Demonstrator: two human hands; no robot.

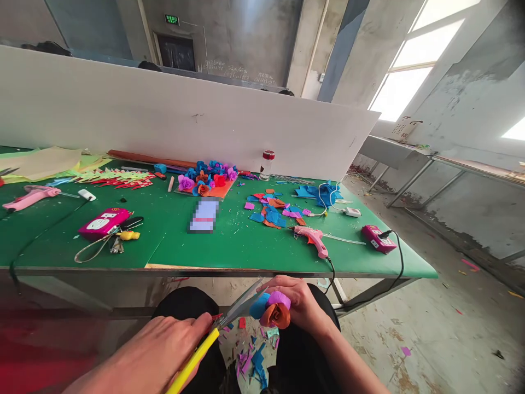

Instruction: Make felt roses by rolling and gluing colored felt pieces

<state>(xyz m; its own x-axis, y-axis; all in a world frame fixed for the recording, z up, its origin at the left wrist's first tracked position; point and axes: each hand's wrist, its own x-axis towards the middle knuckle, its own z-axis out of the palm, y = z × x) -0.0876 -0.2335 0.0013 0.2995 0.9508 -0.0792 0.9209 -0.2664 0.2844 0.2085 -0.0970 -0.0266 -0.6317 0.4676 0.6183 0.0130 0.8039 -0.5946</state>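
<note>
In the lower middle, over my lap, my left hand [174,345] is closed around scissors [197,358] with a yellow handle. Their blades are slightly apart and point up and right, close against the flowers. Whether they touch the paper I cannot tell. My right hand [297,301] has its fingers wrapped behind a small bunch of crepe-paper flowers: an orange rose [275,316], a purple one [279,298] and a blue one [258,306]. The stem side of the bunch is hidden by the hand.
On the green table [172,251] lie a pink glue gun [311,238], paper scraps [270,210], finished paper flowers [211,175], a jar [267,164], keys [117,243] and two magenta power strips [378,239]. A white board [164,115] stands behind. Cuttings [250,361] litter the floor.
</note>
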